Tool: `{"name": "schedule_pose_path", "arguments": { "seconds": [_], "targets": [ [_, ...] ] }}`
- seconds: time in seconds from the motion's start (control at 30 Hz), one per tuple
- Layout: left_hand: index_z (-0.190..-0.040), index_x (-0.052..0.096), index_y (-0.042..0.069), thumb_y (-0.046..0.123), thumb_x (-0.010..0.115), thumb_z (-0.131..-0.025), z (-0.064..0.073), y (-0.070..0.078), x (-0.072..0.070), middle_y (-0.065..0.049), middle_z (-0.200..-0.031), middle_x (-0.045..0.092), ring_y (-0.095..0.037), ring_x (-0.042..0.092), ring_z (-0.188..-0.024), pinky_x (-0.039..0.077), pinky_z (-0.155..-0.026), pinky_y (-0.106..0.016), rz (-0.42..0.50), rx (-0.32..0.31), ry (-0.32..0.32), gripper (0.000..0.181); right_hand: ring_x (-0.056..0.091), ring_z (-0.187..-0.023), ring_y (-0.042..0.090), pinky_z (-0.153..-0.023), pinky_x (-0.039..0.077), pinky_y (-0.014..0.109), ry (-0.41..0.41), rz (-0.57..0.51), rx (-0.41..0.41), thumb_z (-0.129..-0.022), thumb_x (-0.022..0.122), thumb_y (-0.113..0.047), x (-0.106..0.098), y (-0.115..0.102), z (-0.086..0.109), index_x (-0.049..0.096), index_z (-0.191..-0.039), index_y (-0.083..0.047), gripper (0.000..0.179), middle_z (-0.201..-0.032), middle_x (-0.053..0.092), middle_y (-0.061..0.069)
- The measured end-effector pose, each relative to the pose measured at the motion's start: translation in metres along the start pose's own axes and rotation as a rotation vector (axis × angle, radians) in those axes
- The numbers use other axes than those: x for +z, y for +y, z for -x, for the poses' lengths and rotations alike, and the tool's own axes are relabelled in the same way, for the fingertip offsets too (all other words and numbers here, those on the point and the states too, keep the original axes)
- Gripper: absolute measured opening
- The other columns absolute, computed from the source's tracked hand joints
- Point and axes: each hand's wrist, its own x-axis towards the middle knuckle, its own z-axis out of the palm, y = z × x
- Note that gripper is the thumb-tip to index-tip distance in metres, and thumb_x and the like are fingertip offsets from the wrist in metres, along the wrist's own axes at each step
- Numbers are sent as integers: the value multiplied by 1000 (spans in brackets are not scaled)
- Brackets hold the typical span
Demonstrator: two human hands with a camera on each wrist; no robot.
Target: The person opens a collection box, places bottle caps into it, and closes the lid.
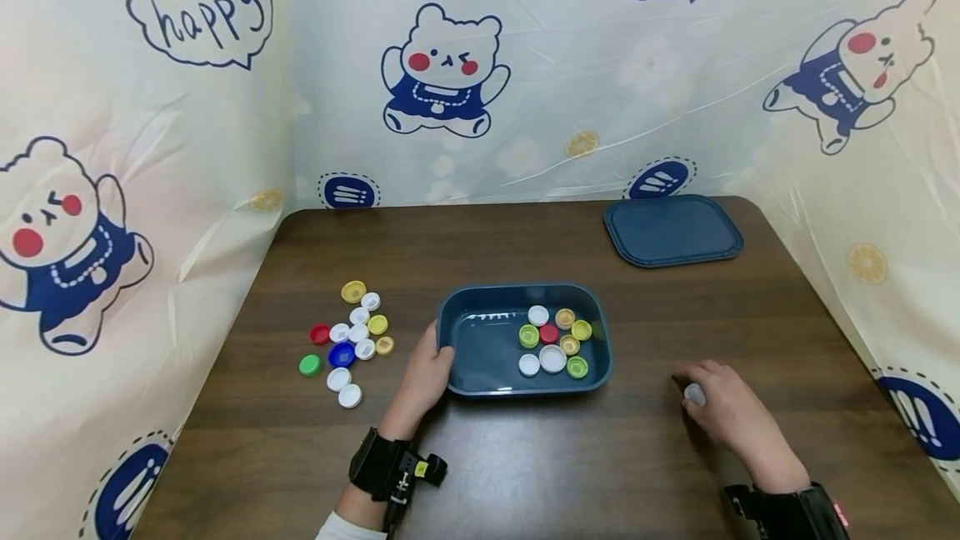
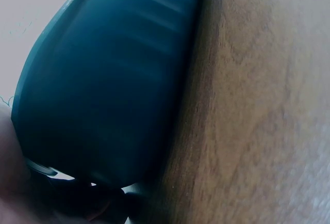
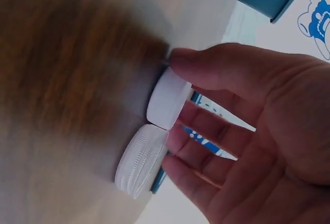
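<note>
My left hand [image 1: 424, 372] grips the left end of a dark blue plastic box [image 1: 480, 357], thumb over the rim. Several white, yellow, green and red bottle caps lie in its right half, among them a larger white cap [image 1: 552, 358]. In the left wrist view the box's ribbed outer wall [image 2: 103, 90] fills much of the picture. To the right of the box, my right hand [image 1: 731, 412] is low over the table, fingers and thumb curled about two white bottle caps. The right wrist view has a smooth cap [image 3: 167, 99] by the thumb tip and a ridged cap [image 3: 142, 159] against the lower fingers.
Left of the box, loose caps lie scattered on the brown table [image 1: 525, 465], including a blue cap [image 1: 341, 355], a green cap [image 1: 310, 365] and a red cap [image 1: 319, 334]. A dark blue lid [image 1: 672, 230] lies at the back right edge. Printed cloth [image 1: 540, 65] hangs behind.
</note>
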Motion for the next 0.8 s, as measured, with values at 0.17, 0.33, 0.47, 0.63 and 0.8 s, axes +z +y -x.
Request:
{"name": "schedule_pose_path", "arguments": {
  "seconds": [0.17, 0.33, 0.47, 0.63, 0.8],
  "targets": [
    [-159, 26, 2, 7, 39, -98, 0, 0, 0, -20, -160, 36, -34, 34, -145, 30, -117, -57, 0, 7, 2, 62, 63, -99, 41, -77, 53, 53, 32, -8, -39, -84, 77, -2, -6, 0, -5, 73, -109, -2, 26, -107, 68, 19],
    [-159, 26, 3, 8, 39, -98, 1, 0, 0, -20, -159, 36, -34, 35, -145, 30, -116, -58, 5, 1, 2, 62, 64, -92, 37, -75, 52, 53, 92, 24, -95, -83, 77, -1, -15, -9, -12, 73, -97, -4, 15, -97, 67, 13],
    [-158, 27, 2, 8, 39, -98, 1, -1, 0, -20, -159, 37, -35, 36, -144, 31, -115, -59, 7, 2, 2, 61, 64, -91, 35, -74, 52, 51, 102, 42, -120, -84, 76, -3, -24, -24, -21, 72, -98, -3, 14, -96, 67, 12],
    [-158, 27, 2, 7, 39, -98, 2, -2, 0, -21, -158, 38, -35, 36, -144, 31, -115, -59, 14, 7, 6, 62, 63, -90, 30, -75, 54, 49, 120, 44, -196, -85, 75, -4, -35, -50, -34, 73, -97, -4, 12, -96, 67, 10],
    [-159, 27, 2, 7, 39, -98, 2, -1, -1, -20, -159, 37, -35, 36, -144, 31, -115, -59, 16, 4, 3, 62, 63, -91, 29, -77, 56, 49, 111, 36, -245, -85, 75, -4, -41, -75, -50, 74, -98, -4, 12, -99, 68, 10]
  ]
}}
